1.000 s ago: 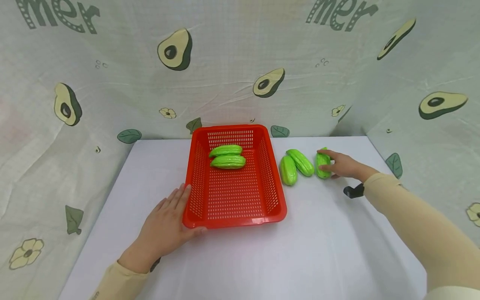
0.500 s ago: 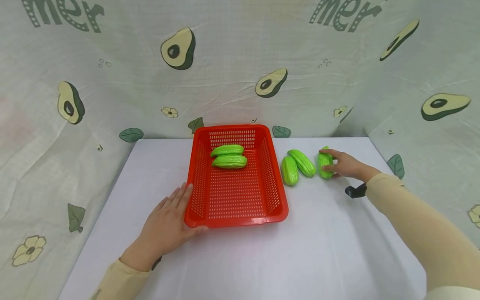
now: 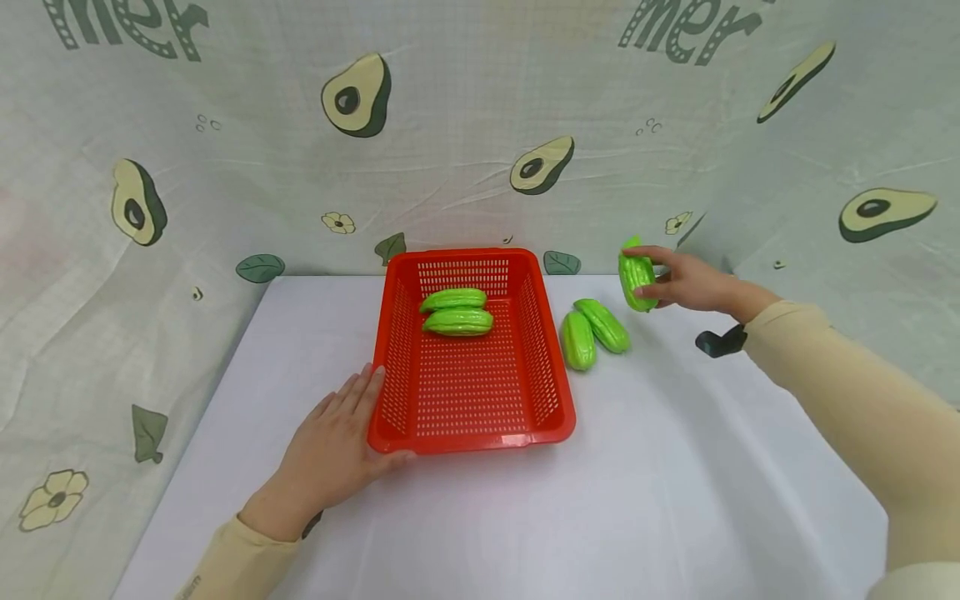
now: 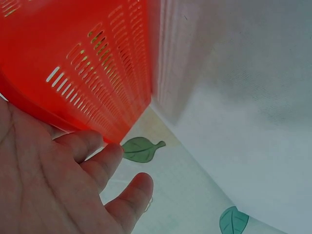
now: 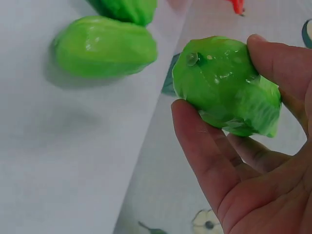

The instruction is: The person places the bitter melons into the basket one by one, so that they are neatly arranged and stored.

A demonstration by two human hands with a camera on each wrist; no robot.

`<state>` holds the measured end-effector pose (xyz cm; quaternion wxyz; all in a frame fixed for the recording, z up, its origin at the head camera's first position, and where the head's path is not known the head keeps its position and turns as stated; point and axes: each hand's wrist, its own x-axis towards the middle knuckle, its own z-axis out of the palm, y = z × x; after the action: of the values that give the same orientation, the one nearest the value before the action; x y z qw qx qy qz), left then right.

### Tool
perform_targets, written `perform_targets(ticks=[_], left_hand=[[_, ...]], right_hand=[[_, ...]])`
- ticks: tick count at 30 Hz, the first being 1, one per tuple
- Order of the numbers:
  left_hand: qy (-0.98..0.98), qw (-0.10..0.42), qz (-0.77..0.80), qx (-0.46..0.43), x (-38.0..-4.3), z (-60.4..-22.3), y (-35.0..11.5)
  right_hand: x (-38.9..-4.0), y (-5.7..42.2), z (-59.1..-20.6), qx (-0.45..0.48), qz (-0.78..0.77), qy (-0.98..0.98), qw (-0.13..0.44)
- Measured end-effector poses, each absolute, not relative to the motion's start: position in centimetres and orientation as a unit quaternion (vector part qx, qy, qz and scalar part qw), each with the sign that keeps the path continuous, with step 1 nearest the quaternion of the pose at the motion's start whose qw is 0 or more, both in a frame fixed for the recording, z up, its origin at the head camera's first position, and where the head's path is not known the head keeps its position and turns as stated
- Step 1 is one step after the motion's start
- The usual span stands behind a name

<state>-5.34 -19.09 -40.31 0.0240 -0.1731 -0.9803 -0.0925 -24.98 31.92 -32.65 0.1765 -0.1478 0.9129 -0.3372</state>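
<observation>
My right hand (image 3: 692,282) grips a shiny green ribbed bitter melon (image 3: 636,280) between thumb and fingers, raised above the table's back right. In the right wrist view, the held bitter melon (image 5: 214,80) shows its rounded end. Two more bitter melons (image 3: 577,341) (image 3: 603,326) lie on the table just right of the red plastic basket (image 3: 551,358). Inside the basket, toward its back left, two others (image 3: 458,322) (image 3: 454,300) lie side by side. My left hand (image 3: 330,446) rests with straight fingers against the basket's front left corner; the left wrist view shows its fingertips at the rim.
A white tabletop (image 3: 637,500) extends around the basket. Behind it and at both sides hangs a pale cloth (image 3: 450,192) printed with avocados, leaves and flowers. A black strap (image 3: 722,342) shows at the right wrist.
My right hand has lifted the bitter melon off the table, moving it up and slightly left. My left hand and the basket have stayed in place.
</observation>
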Motion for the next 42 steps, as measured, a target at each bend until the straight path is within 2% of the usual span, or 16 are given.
perform_targets(ticks=[8,14,19,26,31,42], left_hand=[[-0.981,0.023,-0.092,-0.169,-5.2,-40.3,-19.3],[-0.981,0.021,-0.093,-0.171,-5.2,-40.5,-19.4],[-0.98,0.021,-0.091,-0.176,-5.4,-40.5,-19.4],[-0.98,0.018,-0.089,-0.176,-5.5,-40.7,-19.4],[-0.98,0.017,-0.09,-0.175,-5.6,-40.6,-19.4],[-0.981,0.024,-0.086,-0.173,-5.3,-40.6,-19.5]], right_hand=[[-25.5,23.9,-28.3,-0.265,-0.28,0.904,0.187],[-25.7,18.0,-27.4,-0.344,-0.223,0.887,0.213],[-26.3,14.3,-28.4,-0.398,-0.18,0.868,0.234],[-26.6,10.4,-31.0,-0.422,-0.137,0.847,0.292],[-26.9,8.8,-32.4,-0.429,-0.133,0.835,0.319],[-26.7,6.7,-34.5,-0.451,-0.095,0.821,0.337]])
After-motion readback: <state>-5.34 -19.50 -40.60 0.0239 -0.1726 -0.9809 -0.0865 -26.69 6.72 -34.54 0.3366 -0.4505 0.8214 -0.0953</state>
